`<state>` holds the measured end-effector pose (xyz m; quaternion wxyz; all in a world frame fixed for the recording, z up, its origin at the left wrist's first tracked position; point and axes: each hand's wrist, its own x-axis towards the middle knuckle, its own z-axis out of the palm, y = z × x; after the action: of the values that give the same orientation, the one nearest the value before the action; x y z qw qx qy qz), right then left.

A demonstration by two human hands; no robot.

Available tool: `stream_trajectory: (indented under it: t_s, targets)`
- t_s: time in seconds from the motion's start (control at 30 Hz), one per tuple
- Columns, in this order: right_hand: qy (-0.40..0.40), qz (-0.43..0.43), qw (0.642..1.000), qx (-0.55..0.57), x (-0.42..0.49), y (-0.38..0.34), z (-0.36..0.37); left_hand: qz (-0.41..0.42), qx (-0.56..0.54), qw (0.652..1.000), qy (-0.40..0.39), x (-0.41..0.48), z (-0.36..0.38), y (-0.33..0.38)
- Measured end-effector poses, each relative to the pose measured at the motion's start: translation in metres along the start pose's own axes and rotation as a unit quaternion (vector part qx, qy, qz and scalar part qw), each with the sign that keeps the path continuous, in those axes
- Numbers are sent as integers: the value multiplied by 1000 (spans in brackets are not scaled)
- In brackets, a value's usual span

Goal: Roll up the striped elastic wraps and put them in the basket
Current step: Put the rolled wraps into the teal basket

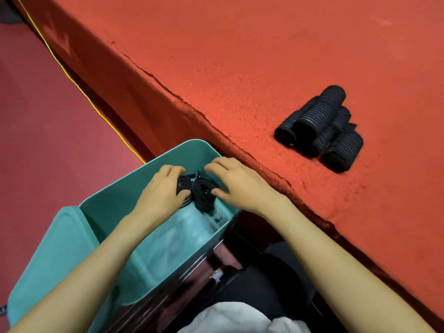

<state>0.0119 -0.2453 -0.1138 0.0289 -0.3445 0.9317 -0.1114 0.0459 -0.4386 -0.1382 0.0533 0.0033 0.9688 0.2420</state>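
With your left hand (163, 192) curled round one rolled wrap (183, 185) and your right hand (240, 186) round a second wrap (203, 192) inside the teal basket (101, 200), seat both side by side before loosening, so neither unwinds.

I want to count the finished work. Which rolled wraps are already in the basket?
The two rolled wraps that the left hand and right hand hold inside the teal basket; the other rolls lie piled on the red table.

Head view, steeply down onto basket (113, 195)
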Motion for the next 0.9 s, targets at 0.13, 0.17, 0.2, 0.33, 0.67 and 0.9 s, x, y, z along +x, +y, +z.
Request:
stream_trajectory:
  t_s: [0.13,0.17,0.2,0.33,0.67,0.9]
  targets:
    - [122,9,992,3,-68,20,-34,120,-34,989,75,-10,-11,54]
    - [144,28,989,-6,-86,26,-42,146,-40,986,73,-10,-9,71]
    - [164,51,985,-18,-106,34,-48,174,-43,982,66,-10,-6,89]
    - [208,174,959,-79,-191,65,-66,286,-41,957,39,-13,20,164]
    - [180,521,829,-96,-414,95,-75,501,-27,863,-63,-57,111,359]
    - [225,623,744,-90,-511,95,-74,586,-18,799,-132,-98,167,461]
